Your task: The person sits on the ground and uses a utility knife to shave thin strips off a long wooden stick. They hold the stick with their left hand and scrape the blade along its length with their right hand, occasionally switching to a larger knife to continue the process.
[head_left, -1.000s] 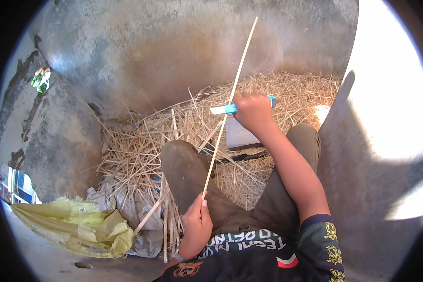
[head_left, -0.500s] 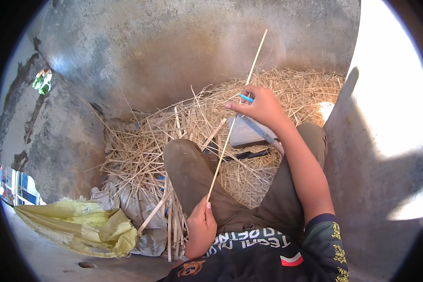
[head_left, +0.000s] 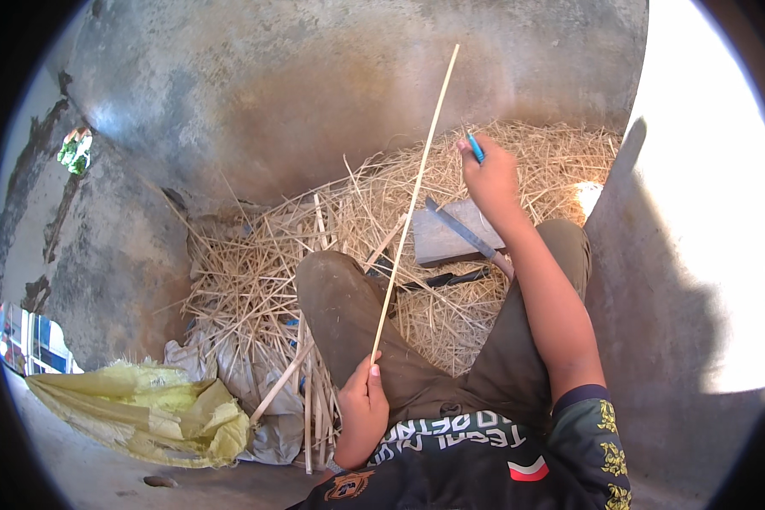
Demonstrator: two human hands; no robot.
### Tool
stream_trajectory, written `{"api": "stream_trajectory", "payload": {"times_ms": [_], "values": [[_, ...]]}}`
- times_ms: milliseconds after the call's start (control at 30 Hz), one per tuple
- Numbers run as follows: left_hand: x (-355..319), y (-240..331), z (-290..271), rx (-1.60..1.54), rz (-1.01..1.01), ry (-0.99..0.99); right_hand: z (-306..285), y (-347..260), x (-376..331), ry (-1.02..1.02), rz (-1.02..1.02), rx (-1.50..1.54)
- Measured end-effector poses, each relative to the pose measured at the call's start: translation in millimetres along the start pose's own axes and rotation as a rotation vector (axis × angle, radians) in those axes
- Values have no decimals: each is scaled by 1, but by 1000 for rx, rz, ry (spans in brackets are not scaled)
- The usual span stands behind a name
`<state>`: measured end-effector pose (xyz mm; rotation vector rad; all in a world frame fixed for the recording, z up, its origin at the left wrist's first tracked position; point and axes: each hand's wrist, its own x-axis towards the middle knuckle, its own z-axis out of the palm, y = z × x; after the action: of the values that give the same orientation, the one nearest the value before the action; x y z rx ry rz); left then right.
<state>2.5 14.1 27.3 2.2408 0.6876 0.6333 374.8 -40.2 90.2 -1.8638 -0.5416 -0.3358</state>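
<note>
A long thin bamboo stick (head_left: 416, 195) slants up and away, its near end pinched between the thumb and fingers of my left hand (head_left: 366, 405) by my left knee. My right hand (head_left: 493, 176) is closed around a slim blue pen-like tool (head_left: 475, 148), held beyond my lap and apart from the stick. Below that hand lies a knife (head_left: 462, 228), its blade across a grey wooden block (head_left: 438, 241) between my knees. A dark, slender object (head_left: 450, 279) rests on the shavings just nearer than the block; its kind is unclear.
Straw-like shavings (head_left: 552, 170) cover the floor ahead and to the left. Cut strips (head_left: 311, 416) lie beside my left knee, next to a yellow sack (head_left: 144, 416). A stained concrete wall (head_left: 314, 93) closes off the far side; another wall (head_left: 654, 323) rises on the right.
My right hand has left the stick and moved up and right with the blue tool. The stick's far end has swung left; my left hand still grips its near end.
</note>
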Motion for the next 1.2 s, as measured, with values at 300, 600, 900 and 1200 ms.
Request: {"api": "stream_trajectory", "payload": {"times_ms": [300,600,900,1200], "values": [[2,-3,-5,-48,-125,-57,-13,-12,-11,-278,-74,-245],[-1,-9,-2,-12,-16,28,19,10,-17,-169,-541,-525],[-8,-17,10,107,60,122,42,22,17,-195,-424,-873],[5,1,-1,-190,-248,-241,-31,66,97,-211,574,369]]}}
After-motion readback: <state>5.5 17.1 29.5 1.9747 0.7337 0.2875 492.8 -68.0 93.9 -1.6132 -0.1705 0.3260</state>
